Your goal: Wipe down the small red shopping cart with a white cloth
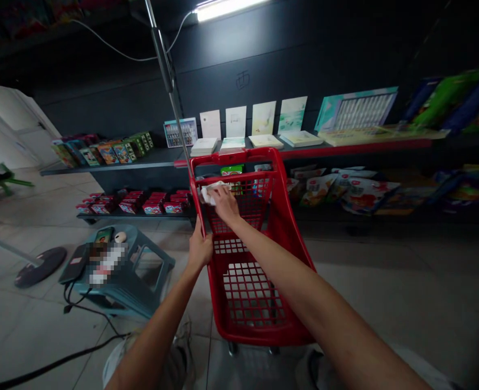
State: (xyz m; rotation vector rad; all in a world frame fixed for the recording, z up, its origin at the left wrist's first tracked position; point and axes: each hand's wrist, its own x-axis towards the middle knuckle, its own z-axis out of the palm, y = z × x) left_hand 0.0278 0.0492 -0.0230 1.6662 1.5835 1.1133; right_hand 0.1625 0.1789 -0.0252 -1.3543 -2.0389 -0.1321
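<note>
Dark panels (304,51) line the shop wall that we face, with a bright tube light (231,8) at the top. Before us on the tiled floor (345,292) stands a red shopping cart (292,230), its far end at the front edge of the upper shelf (158,160). Our left hand (201,246) is closed around the cart's left rim. Our right hand (225,201), fingers drawn together, holds a crumpled white cloth (209,195) at the cart's far left corner, just beside the foot of a metal pole (174,105) as we see it. Booklets (236,122) stand behind others lying along the shelf's front edge; small boxes (123,151) fill its left end. Below, we see red packs (154,205) to the left and snack bags (365,192) to the right. Left of us, a blue-grey stool (134,233) carries a dark flat device (76,262) at its left edge and a round white object (120,237) near its far edge.
</note>
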